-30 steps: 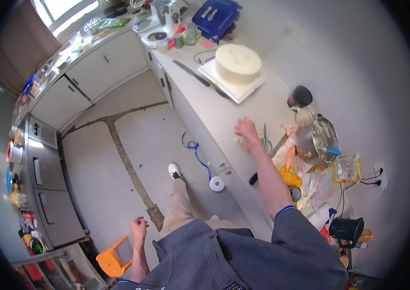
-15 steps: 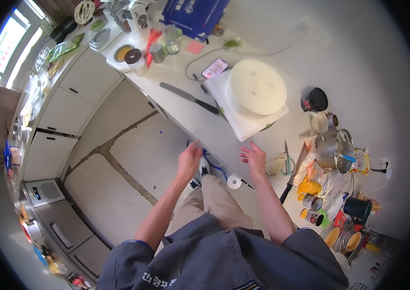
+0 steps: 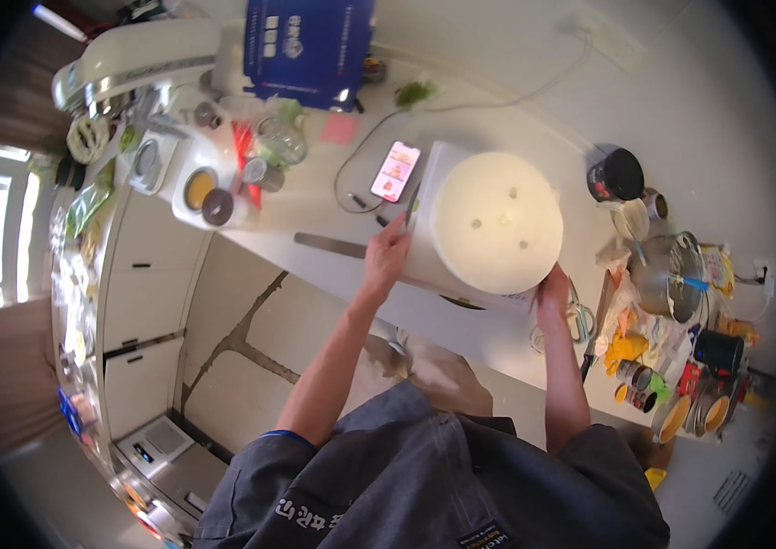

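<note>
A pale cream, smooth-topped round cake [image 3: 502, 224] with a few small dents on top rests on a white rectangular board [image 3: 434, 174] with dark green-edged grips. My left hand [image 3: 388, 256] closes on the board's left edge, while my right hand [image 3: 554, 297] grips its near right corner beside the cake, fingers partly hidden. A long spatula-like blade [image 3: 328, 245] lies just left of my left hand, its handle hidden behind that hand. Scissors [image 3: 580, 318] lie by my right wrist.
A lit phone [image 3: 395, 171] with a cable lies beyond the board's left side. A black tub [image 3: 615, 174], a metal mixing bowl [image 3: 667, 279] and open cans line the wall on the right. Jars, a scale and a stand mixer [image 3: 145, 59] fill the far left.
Both hands have moved forward from in front of the counter and taken hold of the board under the cake. The board is turned slightly, and the view has shifted with my body.
</note>
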Demonstrator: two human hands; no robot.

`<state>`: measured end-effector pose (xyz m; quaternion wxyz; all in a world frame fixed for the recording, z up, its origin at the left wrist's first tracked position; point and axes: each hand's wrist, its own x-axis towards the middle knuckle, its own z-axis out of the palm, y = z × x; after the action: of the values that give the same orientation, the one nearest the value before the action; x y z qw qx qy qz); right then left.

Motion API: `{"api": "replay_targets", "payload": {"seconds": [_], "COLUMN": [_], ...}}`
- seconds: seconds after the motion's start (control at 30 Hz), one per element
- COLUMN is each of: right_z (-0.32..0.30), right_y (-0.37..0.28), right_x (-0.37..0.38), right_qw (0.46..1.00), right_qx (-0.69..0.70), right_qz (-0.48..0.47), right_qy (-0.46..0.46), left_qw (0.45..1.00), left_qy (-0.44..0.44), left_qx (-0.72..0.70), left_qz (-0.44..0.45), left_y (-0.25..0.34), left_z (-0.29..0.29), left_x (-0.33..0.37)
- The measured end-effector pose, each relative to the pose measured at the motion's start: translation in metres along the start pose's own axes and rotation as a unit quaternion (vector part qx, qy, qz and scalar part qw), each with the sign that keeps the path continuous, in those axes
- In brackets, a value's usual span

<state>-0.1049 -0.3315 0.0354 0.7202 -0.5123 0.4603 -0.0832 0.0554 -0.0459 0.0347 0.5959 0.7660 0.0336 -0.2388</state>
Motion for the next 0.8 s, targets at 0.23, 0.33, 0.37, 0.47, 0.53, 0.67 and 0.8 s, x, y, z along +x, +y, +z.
{"api": "replay_targets", "payload": {"seconds": [0.23,0.33,0.37,0.47,0.53,0.67,0.8], "right_z": [0.042,0.044,0.041,0.005,0.022,-0.034,0.013], "right_y": [0.008,-0.002,0.004,0.034,0.01,0.094,0.135], "right_x": [-0.017,-0.022,-0.017,0.0,-0.033,-0.053,-0.126], "right_qw": [0.988,0.985,0.984,0.982,0.985,0.977,0.918], "right_qx": [0.123,0.133,0.121,-0.033,0.055,0.035,-0.389], "right_qz": [-0.041,-0.053,-0.064,-0.064,-0.025,0.002,-0.066], "right_qy": [0.084,0.099,0.115,0.177,0.163,0.21,-0.031], "left_qw": [0.992,0.981,0.98,0.982,0.979,0.976,0.989], "left_qy": [-0.061,-0.104,-0.117,-0.16,-0.174,-0.198,-0.094], "left_qx": [0.098,0.155,0.157,0.102,0.108,0.033,-0.027], "left_qz": [0.047,0.055,0.039,-0.007,-0.019,-0.085,-0.109], "left_y": [0.013,0.024,0.017,0.015,0.012,-0.007,-0.098], "left_z": [-0.022,-0.02,-0.019,-0.019,-0.039,-0.083,-0.179], "left_x": [0.037,0.041,0.047,0.05,0.04,0.017,-0.028]}}
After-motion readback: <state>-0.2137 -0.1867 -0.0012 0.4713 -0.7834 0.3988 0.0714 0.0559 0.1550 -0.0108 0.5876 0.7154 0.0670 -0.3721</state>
